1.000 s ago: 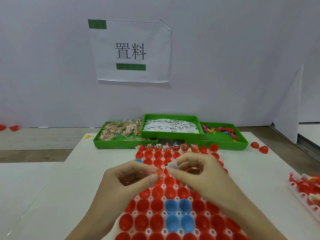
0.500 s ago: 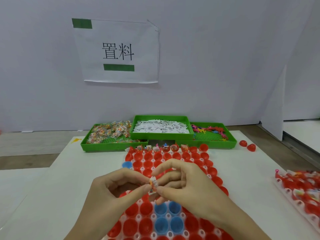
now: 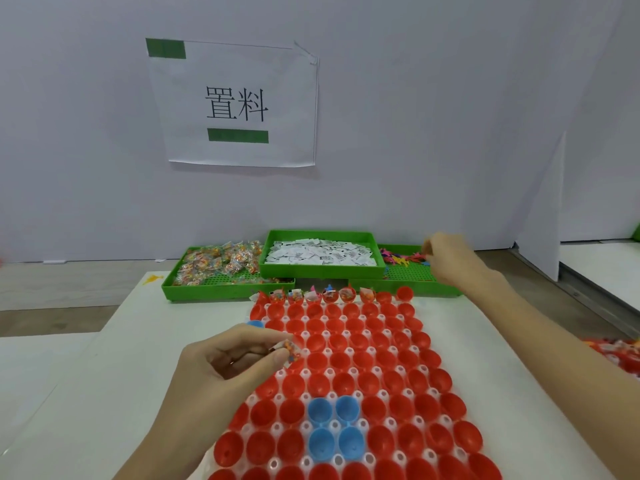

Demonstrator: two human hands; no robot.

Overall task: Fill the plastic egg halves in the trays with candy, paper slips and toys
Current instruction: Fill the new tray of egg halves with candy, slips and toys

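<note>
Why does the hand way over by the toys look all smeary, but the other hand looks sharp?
In the head view, the right hand over the toy tray is motion-blurred, its fingers too smeared to read; the left hand, pinching a candy packet, is crisp. The wide lens also bows the table edge. Lighting is soft, without glare.

Even, soft light; wide-angle bend; my reaching hand is smearing.

Bright, flat light is falling from above, leaving only faint shadows under my left hand [image 3: 239, 362] and beneath the sign [image 3: 239, 102] on the wall. My right hand [image 3: 446, 258] is blurring with motion over the far tray [image 3: 408, 275], its fingers losing their edges. Small sheens are glinting on the red egg halves [image 3: 381, 386]. The lens is bowing the table [image 3: 104, 393] edges outward, and the corners are going soft and slightly dimmer.
</note>
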